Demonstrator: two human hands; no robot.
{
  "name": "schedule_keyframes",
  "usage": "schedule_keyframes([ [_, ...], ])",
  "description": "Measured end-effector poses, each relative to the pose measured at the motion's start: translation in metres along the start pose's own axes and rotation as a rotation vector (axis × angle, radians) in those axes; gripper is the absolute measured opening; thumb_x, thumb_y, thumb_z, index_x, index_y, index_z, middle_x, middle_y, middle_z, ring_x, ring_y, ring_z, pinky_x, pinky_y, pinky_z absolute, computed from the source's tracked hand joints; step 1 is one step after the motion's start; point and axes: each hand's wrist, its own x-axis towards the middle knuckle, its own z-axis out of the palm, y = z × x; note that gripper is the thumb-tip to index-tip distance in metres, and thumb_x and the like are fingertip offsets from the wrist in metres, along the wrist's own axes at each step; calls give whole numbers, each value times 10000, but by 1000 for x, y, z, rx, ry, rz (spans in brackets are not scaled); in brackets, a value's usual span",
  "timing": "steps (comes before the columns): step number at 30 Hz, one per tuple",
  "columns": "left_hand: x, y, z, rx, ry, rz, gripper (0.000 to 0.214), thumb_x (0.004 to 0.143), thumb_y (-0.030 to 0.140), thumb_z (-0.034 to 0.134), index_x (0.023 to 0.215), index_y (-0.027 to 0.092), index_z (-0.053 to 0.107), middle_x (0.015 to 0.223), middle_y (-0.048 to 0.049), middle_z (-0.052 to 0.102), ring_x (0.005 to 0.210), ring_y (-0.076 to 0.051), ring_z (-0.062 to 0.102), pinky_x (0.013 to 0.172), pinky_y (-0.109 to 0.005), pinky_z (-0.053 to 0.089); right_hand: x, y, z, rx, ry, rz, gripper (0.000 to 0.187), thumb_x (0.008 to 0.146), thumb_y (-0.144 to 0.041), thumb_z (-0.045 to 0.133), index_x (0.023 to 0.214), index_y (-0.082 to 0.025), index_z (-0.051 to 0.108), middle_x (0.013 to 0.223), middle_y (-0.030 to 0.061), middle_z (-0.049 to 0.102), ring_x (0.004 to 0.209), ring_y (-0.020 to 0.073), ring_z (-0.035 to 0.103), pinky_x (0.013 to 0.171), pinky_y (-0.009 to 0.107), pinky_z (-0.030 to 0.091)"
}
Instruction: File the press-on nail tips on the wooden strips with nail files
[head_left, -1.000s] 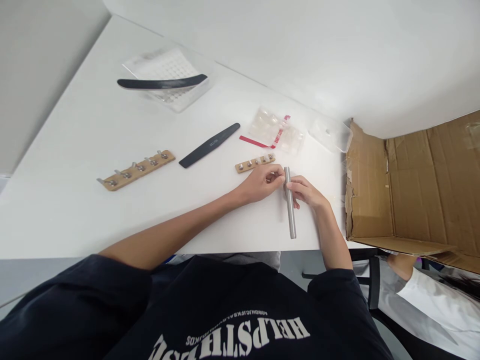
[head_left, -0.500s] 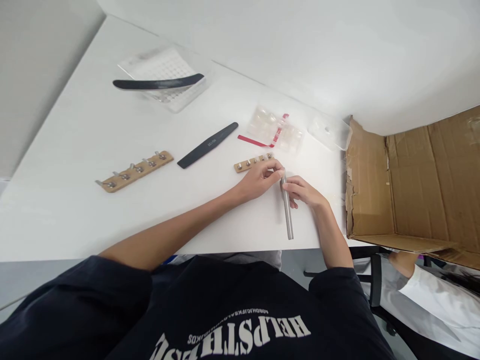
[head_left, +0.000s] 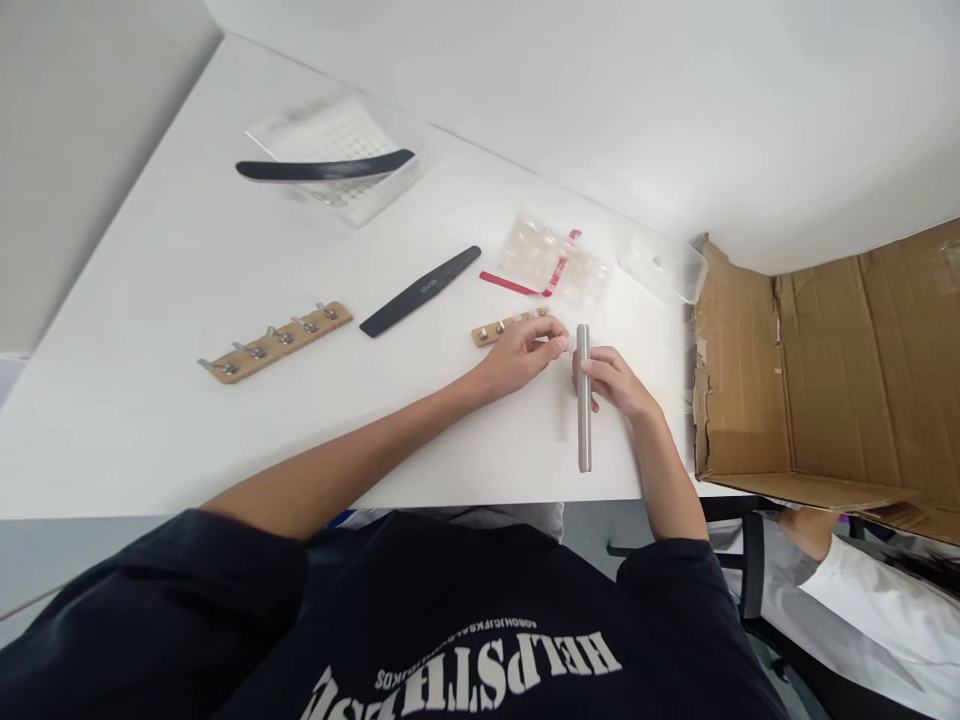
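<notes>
My right hand (head_left: 616,382) grips a grey nail file (head_left: 584,430) seen edge-on, standing nearly vertical in the view with its lower end toward the table's front edge. Thumb and fingertips of my left hand (head_left: 523,352) are pinched together on a small pale false nail, mostly hidden by the fingers, just left of the file. Behind my left hand lies a small wooden strip (head_left: 489,332) with metal clips, partly covered by it. A black nail file (head_left: 421,290) rests farther left on the white table.
A longer wooden strip (head_left: 307,336) with clips is at left. A curved black file (head_left: 322,169) lies across a clear plastic box (head_left: 367,205). Clear sheets with red strips (head_left: 529,250) and a clear lid (head_left: 660,265) lie behind. A cardboard box (head_left: 742,400) and a seated person's sleeve (head_left: 862,590) are at right.
The grey file has swung more upright and shifted slightly right, its upper end now apart from my left fingertips. My left hand has barely moved.
</notes>
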Motion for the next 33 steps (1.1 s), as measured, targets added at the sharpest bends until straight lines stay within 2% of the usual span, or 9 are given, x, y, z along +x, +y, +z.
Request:
schedule_keyframes([
  [5,-1,4,-2,26,-104,-14,293,965,462,638,858,190,617,632,57,442,537,-95,376,522,-271,319,-2,-6,4,-108,-14,-36,509,893,-624,736,677,-217,520,462,-92,442,392,118,570,391,220,406],
  [9,-1,4,-3,21,-77,-36,278,963,435,628,835,193,584,644,53,454,517,-88,368,502,-270,292,-2,-9,7,-154,-82,5,503,894,-614,733,671,-220,516,473,-67,519,406,123,582,402,228,420],
  [14,-1,3,-1,83,-82,13,280,955,433,638,830,182,629,701,26,514,582,-100,404,545,-268,338,-4,-8,5,-132,-48,-7,486,913,-615,711,700,-221,523,481,-65,545,396,120,567,399,234,426],
  [18,0,1,-1,-23,-35,-60,319,937,485,683,832,198,592,632,58,440,505,-86,348,491,-273,282,-3,-9,9,-175,-103,21,493,910,-598,733,686,-222,506,492,-51,579,410,122,587,409,229,410],
  [21,1,-1,-2,-132,-7,-89,374,912,521,731,816,198,568,609,71,403,471,-65,311,468,-262,222,-2,-9,11,-185,-36,-21,512,927,-634,702,690,-227,502,489,-37,603,415,127,591,414,231,401],
  [27,1,1,1,-261,7,-133,469,868,573,788,760,189,540,618,66,385,464,-42,290,465,-245,190,-12,-14,9,-282,198,-126,551,907,-699,690,671,-238,501,487,-29,599,422,126,549,440,250,389],
  [31,-1,3,3,-258,2,-150,449,869,562,800,784,189,565,595,70,366,468,-52,296,457,-238,190,-17,-18,14,-491,137,-108,590,885,-639,744,586,-246,419,491,-18,581,468,122,518,479,259,369],
  [33,-2,4,3,-282,-4,-164,441,867,542,812,785,186,564,598,71,362,472,-49,297,457,-229,196,-16,-17,16,-581,171,-99,573,907,-579,730,574,-245,405,488,-23,554,478,120,505,493,264,357],
])
